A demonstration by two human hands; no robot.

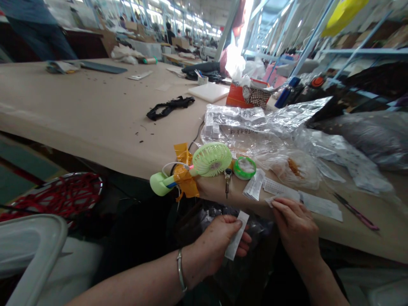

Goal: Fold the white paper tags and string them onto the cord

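Head view: The left hand is closed in a pinch, thumb over fingers, on a narrow white label strip. The strip is held below the table edge and tilts slightly. The right hand is half curled, with its fingertips touching a flat paper label at the table edge; whether it grips the label cannot be determined. A stack of labels lies just beside, between the hands. A green fan and a green tape roll sit behind the stack, with clear plastic bags further back.
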